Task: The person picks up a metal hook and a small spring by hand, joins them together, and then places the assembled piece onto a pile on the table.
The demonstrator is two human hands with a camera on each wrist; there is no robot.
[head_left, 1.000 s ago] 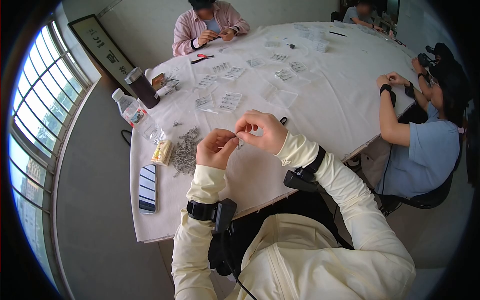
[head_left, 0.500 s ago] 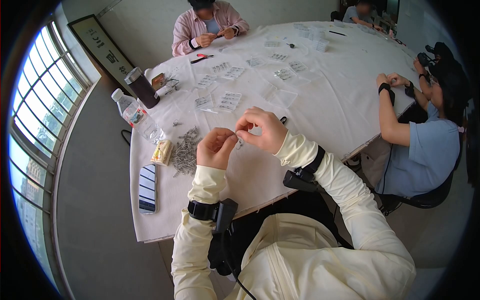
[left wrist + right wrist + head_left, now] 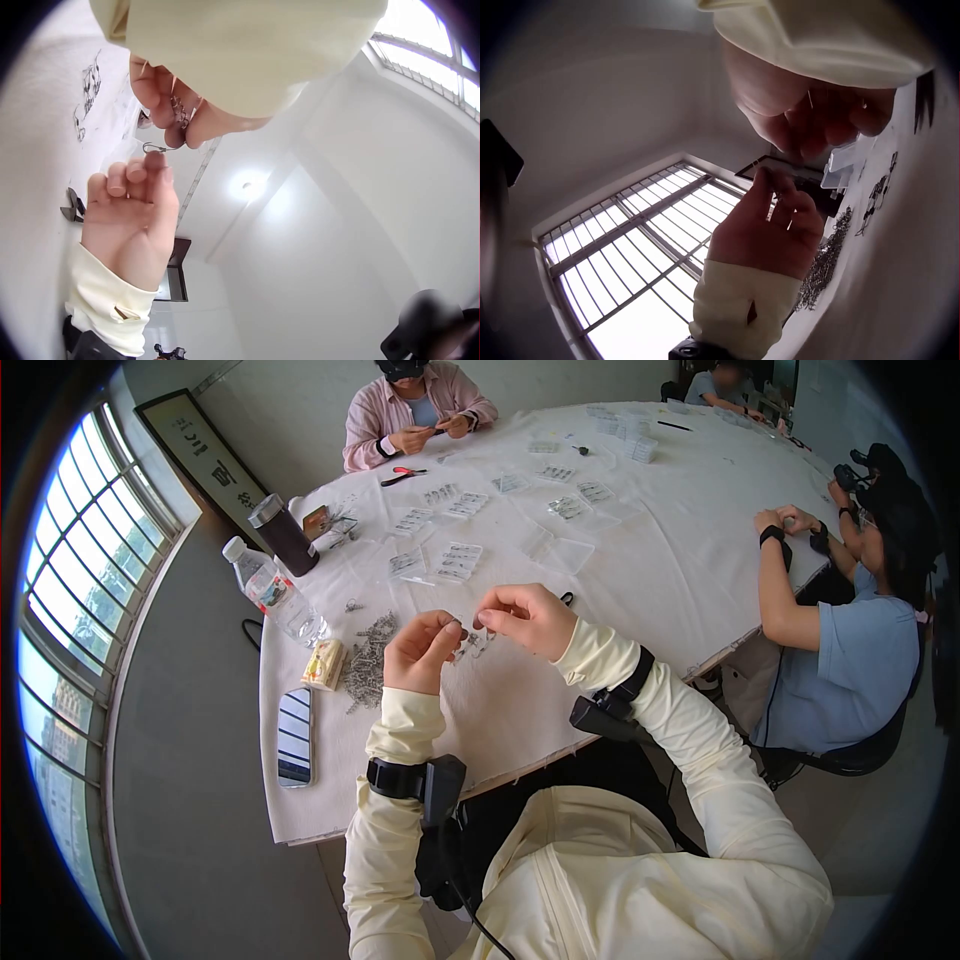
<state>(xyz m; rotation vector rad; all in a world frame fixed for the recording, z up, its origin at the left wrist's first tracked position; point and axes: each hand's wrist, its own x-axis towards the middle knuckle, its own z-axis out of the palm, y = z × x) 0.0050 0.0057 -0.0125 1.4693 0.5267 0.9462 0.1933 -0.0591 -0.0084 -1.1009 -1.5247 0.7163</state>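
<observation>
Over the near part of the table, my left hand (image 3: 420, 650) pinches a small fish hook (image 3: 152, 145) between thumb and forefinger. Small wiry metal pieces (image 3: 179, 112) show within its curled fingers. My right hand (image 3: 530, 620) faces it, thumb and forefinger drawn together, their tips right at the hook's bend in the left wrist view; I cannot tell whether they pinch anything. Between and below the hands, several loose metal bits (image 3: 470, 648) lie on the cloth. Left of the left hand spreads a heap of small grey metal pieces (image 3: 370, 665).
Left stand a water bottle (image 3: 275, 595), a dark flask (image 3: 288, 540), a small tissue pack (image 3: 323, 664) and a phone (image 3: 295, 738). Clear plastic boxes (image 3: 568, 556) and filled trays (image 3: 460, 562) lie beyond. Red-handled pliers (image 3: 404, 476) are farther off. Other people sit around the table.
Fingertips that met a moment ago have drawn slightly apart. My left hand shifted a little left, uncovering loose metal bits; the right hand barely moved.
</observation>
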